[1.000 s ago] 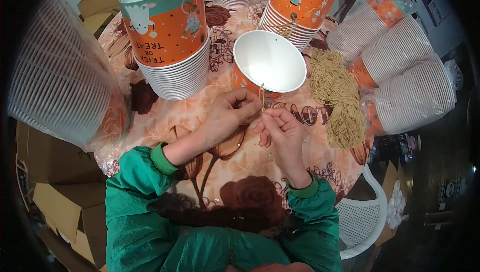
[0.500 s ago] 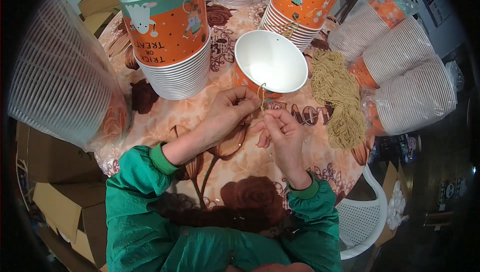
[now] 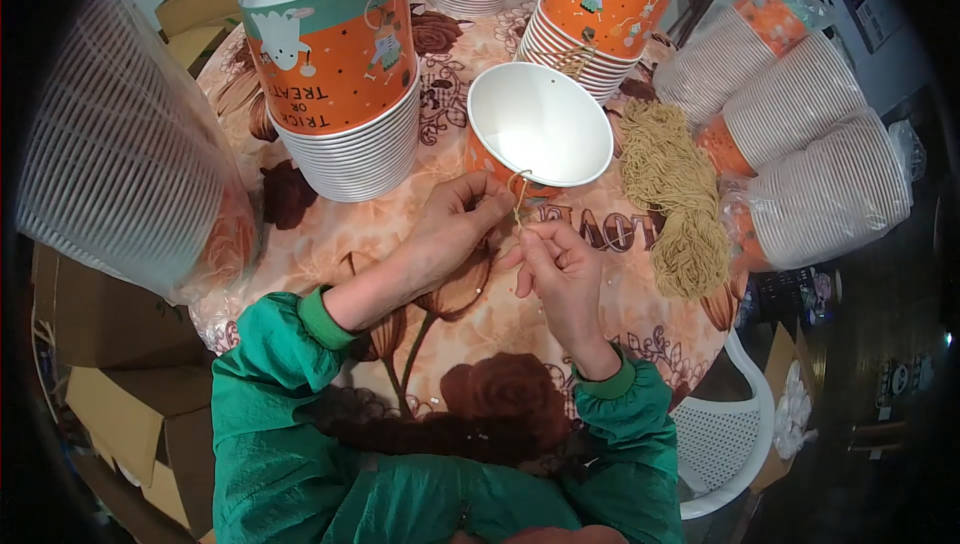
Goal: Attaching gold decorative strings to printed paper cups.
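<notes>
"So, what is the right hand (image 3: 565, 266) doing?"

"Its fingers are pinching a tan cord (image 3: 517, 206); the left hand (image 3: 450, 229), fingers bunched, is hovering at its left (whether gripping it, I cannot tell)."

"Which way is it running?"

"Away from the person, lengthwise to the white-lined bucket's (image 3: 545, 124) near rim."

"Beyond?"

"Stacked buckets (image 3: 340, 74) are crowding the flowered surface (image 3: 550, 339); a chair (image 3: 725, 444) is standing rightward."

Looking like a makeshift workroom, perhaps domestic. Mixing household pieces, a peach-and-brown floral tablecloth (image 3: 505, 394) at centre and a white perforated plastic chair (image 3: 722, 444) at four o'clock, with bulk supplies: storing tall plastic-wrapped stacks of white-rimmed orange paper buckets (image 3: 825, 184) at two, a loose tan yarn skein (image 3: 675, 204) toward three, open brown cardboard boxes (image 3: 120, 419) at eight.
</notes>
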Tool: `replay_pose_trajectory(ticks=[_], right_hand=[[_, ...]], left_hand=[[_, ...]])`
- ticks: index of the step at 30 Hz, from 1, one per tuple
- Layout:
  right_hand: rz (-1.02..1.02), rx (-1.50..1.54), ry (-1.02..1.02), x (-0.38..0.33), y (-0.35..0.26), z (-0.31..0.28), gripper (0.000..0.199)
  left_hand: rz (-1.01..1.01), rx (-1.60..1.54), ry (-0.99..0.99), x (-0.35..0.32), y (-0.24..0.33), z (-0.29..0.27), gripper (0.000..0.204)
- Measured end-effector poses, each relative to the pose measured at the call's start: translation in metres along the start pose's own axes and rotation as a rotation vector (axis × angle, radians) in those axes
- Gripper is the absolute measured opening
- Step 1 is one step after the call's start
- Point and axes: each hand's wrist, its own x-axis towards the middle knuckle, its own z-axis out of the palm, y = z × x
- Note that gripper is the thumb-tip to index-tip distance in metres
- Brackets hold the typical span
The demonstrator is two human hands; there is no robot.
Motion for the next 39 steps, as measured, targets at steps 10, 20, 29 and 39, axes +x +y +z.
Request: replay_pose_trajectory(ticks=[10,20,29,39], right_hand=[[-0.049,-0.005,-0.023,0.000,0.003,0.002,0.011],[-0.069,-0.025,-0.019,-0.001,0.004,0.005,0.012],[-0.038,-0.203,-0.126,-0.012,0.019,0.008,0.017],[-0.020,-0.284,-0.129,-0.014,0.016,0.008,0.027]], left_hand=[[0.020,0.077,0.051,0.001,0.001,0.001,0.014],[0.043,0.162,0.056,0.000,0.007,0.002,0.012],[-0.248,0.349,-0.111,0.007,0.029,-0.018,0.014],[-0.204,0.380,-0.223,0.006,0.023,-0.018,0.011]])
